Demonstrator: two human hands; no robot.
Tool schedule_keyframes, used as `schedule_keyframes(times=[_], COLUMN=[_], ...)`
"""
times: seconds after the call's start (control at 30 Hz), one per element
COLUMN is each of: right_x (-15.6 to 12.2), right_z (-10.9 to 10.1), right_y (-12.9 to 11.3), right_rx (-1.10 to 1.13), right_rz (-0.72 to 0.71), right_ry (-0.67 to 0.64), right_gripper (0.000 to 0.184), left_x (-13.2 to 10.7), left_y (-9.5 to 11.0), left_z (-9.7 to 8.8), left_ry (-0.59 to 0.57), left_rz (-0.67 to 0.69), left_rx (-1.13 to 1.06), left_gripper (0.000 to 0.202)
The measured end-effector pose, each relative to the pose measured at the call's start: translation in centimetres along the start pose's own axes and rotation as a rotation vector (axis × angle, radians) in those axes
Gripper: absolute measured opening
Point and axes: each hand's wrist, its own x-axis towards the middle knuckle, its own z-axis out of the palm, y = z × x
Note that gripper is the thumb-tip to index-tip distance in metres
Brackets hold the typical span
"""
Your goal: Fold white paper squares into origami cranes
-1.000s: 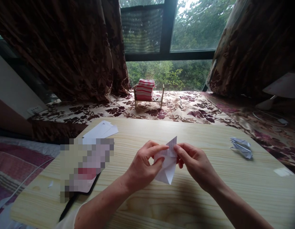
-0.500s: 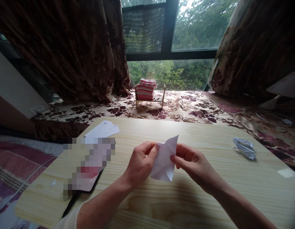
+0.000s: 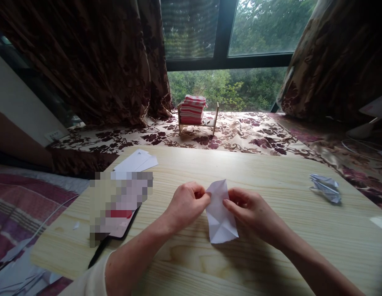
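Observation:
A small creased sheet of white paper (image 3: 221, 218) is held up between my hands over the wooden table (image 3: 178, 263). My left hand (image 3: 189, 202) pinches its left edge between thumb and curled fingers. On the opposite edge, my right hand (image 3: 245, 205) grips with the thumb in front and the fingers partly hidden behind. Crossing fold lines show in the lower part of the paper, and its top rises to a point. Folded paper pieces (image 3: 327, 188) lie to the right on the table, apart from my right hand.
White paper sheets (image 3: 137, 161) lie at the table's back left. In front of them is a flat dark-edged object (image 3: 124, 228), largely pixelated. A small wooden rack (image 3: 216, 119) with folded red-and-white cloths (image 3: 192, 110) stands on the flowered windowsill cover (image 3: 234, 135).
The paper has turned between my hands, its lower end swinging right and its top point shifting left. My hands stay on its two edges. The whole view has shifted slightly.

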Motion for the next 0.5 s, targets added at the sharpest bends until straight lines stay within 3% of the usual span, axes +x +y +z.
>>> schedule_keyframes(times=[0.2, 0.5], right_x=[-0.01, 0.09], right_z=[0.23, 0.58], right_y=[0.81, 0.46], right_rx=[-0.304, -0.385], right_rz=[-0.098, -0.092], right_ry=[0.081, 0.094], right_gripper=[0.023, 0.021], left_x=[-0.07, 0.25], left_y=[-0.24, -0.66], left_z=[0.06, 0.86], left_ry=[-0.002, 0.045], left_rz=[0.079, 0.056], left_rx=[0.359, 0.399], left_gripper=[0.025, 0.022])
